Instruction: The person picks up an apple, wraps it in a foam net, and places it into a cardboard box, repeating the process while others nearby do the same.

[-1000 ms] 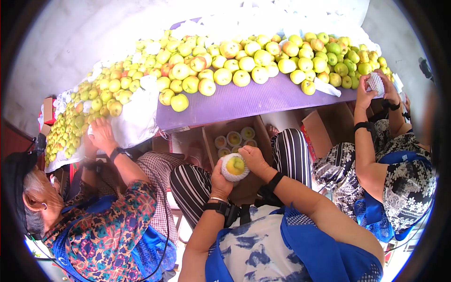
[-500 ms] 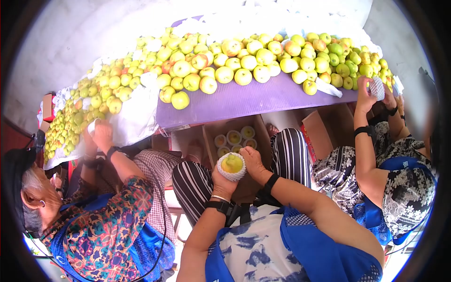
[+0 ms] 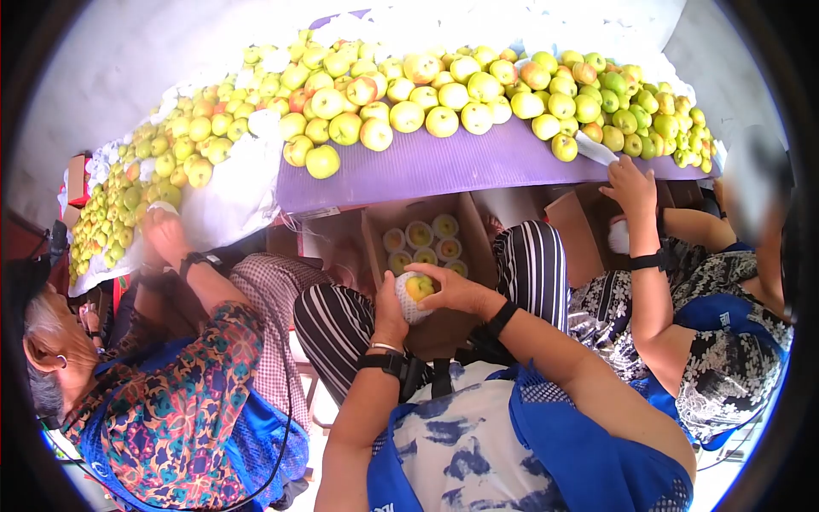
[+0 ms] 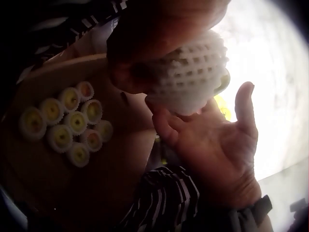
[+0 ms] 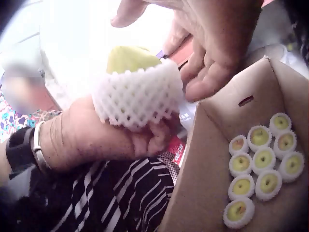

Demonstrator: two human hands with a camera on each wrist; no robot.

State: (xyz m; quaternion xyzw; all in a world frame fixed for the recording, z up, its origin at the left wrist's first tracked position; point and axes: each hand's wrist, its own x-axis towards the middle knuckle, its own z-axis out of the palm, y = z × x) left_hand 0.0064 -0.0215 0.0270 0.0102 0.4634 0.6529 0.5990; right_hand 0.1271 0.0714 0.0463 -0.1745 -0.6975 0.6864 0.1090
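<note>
Netted apple (image 3: 411, 300) newly tilted within curled left hand (image 3: 391, 316), right hand (image 3: 458, 291) splayed; label (image 5: 179, 153) unreadable.

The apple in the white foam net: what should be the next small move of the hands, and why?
Probably the right hand should draw the foam net slightly higher while the left hand holds it: in the right wrist view, the apple pokes out above the edge, whereas the packed apples in the cardboard box have net edges ringing their tops.
</note>
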